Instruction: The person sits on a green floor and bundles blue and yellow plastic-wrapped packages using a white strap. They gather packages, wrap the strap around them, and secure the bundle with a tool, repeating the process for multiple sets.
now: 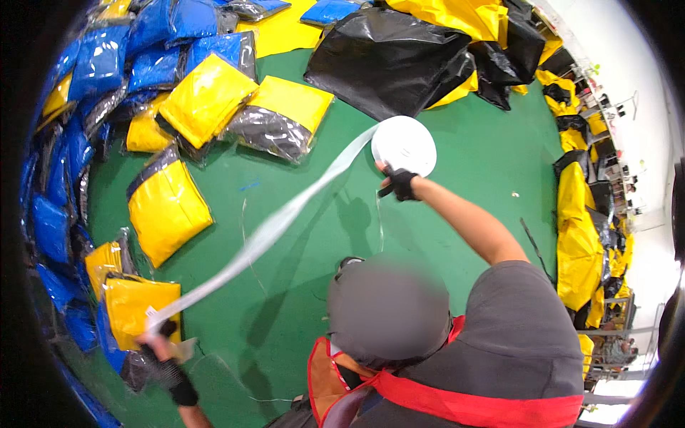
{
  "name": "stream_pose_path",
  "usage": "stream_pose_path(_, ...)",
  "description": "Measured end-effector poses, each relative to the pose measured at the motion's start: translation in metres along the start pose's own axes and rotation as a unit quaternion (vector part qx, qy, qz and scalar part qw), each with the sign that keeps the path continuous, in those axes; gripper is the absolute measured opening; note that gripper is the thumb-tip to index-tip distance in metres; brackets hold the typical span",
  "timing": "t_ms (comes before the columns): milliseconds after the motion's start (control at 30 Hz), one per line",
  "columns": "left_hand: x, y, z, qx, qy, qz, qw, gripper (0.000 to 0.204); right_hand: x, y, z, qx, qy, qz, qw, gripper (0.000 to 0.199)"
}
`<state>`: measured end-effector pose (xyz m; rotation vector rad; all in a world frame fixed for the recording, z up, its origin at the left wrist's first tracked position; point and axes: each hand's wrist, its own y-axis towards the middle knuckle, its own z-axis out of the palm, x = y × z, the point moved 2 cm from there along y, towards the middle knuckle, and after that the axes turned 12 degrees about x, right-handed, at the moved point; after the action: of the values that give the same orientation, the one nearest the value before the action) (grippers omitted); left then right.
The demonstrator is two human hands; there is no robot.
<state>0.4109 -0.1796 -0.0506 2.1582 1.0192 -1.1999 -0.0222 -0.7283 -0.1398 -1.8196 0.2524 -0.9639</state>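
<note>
Here, well to the lower left of a white roll (404, 146), the black-gloved left hand (163, 351) grips a pale strip (285, 214) — blurred, slanting up to the roll. The right hand (399, 184), also gloved, is at the roll's lower edge, fingers partly curled — whether it grips, I cannot tell. Left of the roll, bagged yellow packets (170, 214) lie on green floor (492, 164); just beyond it spreads black sheeting (385, 60).
</note>
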Motion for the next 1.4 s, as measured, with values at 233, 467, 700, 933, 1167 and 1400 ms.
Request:
stream_pose_path(233,-0.131,0.046,-0.099,-0.131,-0.235,0.026,0.963,0.039,0.156,0.120,-0.019,-0.007,0.343,-0.401,0.850,0.042)
stream_pose_path(467,-0.142,0.132,-0.050,-0.006,0.189,-0.006,0.982,0.025,0.257,-0.118,-0.204,-0.225,-0.100,-0.625,0.741,0.036)
stream_pose_path(700,0.010,0.096,-0.242,-0.117,0.407,-0.223,0.878,0.033,0.376,-0.277,-0.076,0.474,-0.226,-0.563,0.637,0.027)
stream_pose_path(933,0.035,-0.026,-0.248,-0.039,0.531,-0.409,0.741,0.030,0.296,-0.180,-0.017,0.438,-0.441,-0.196,0.759,0.030)
stream_pose_path(1167,0.032,-0.017,-0.190,0.059,0.508,-0.311,0.801,0.029,0.203,0.120,-0.185,-0.109,-0.585,-0.147,0.790,0.019)
stream_pose_path(1400,-0.124,0.092,0.119,0.361,0.332,0.006,0.871,0.036,0.140,0.193,-0.221,-0.179,-0.410,-0.010,0.894,0.046)
